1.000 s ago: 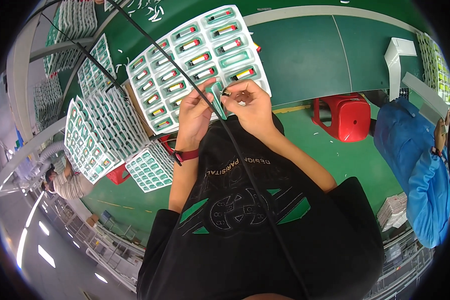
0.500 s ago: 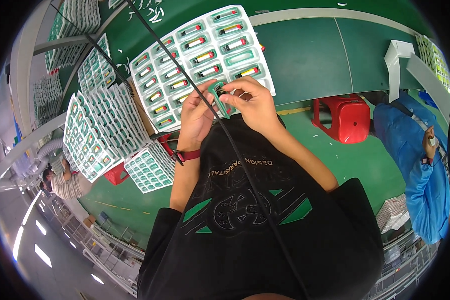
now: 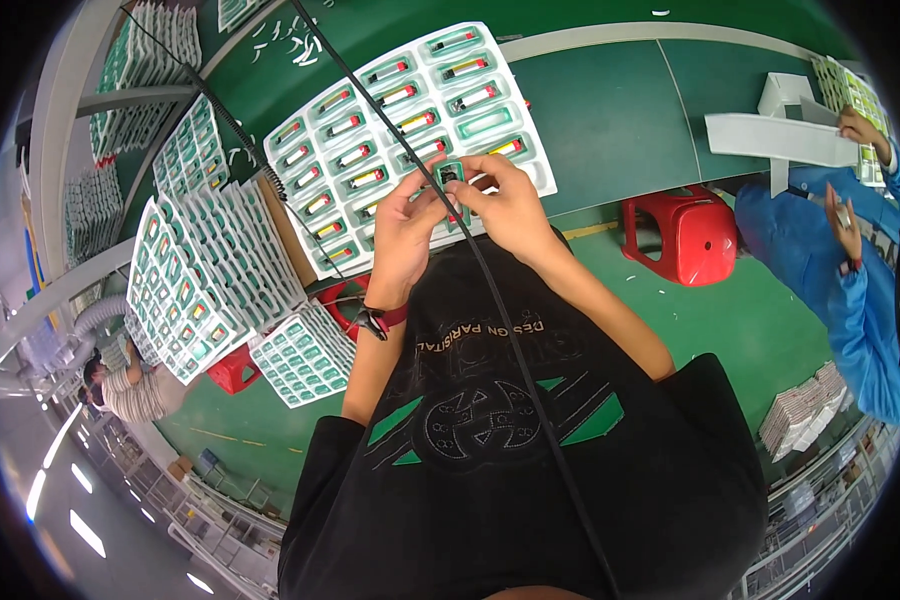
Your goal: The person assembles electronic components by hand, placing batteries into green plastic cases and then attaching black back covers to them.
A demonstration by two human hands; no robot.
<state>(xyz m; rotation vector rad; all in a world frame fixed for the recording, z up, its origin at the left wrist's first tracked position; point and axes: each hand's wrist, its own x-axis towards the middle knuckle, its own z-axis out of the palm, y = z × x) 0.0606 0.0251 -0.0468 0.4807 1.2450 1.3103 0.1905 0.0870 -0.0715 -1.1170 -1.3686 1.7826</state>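
Note:
Both my hands are raised in front of my chest, over the near edge of a white tray [image 3: 532, 150]. Between their fingertips is a small green rectangular piece [image 3: 450, 172] with a dark middle; its exact kind is unclear. My left hand [image 3: 406, 222] pinches it from the left, my right hand [image 3: 505, 200] from the right with the thumb across its lower part. The tray's green-lined pockets hold small parts in red, yellow and black, such as one part [image 3: 466, 68] near the far end. One pocket [image 3: 484, 123] at the right shows only green lining.
A black cable [image 3: 400, 137] crosses in front of the tray and my hands. Stacked trays [image 3: 215, 265] stand at left, with more trays [image 3: 305, 352] below. A red stool [image 3: 685, 235] stands right of me. A co-worker in blue [image 3: 810, 240] handles a white sheet [image 3: 780, 138].
The green piece has turned to show its dark middle towards me, and my left hand has shifted slightly right. At right, the co-worker's white sheet has swung out over the table.

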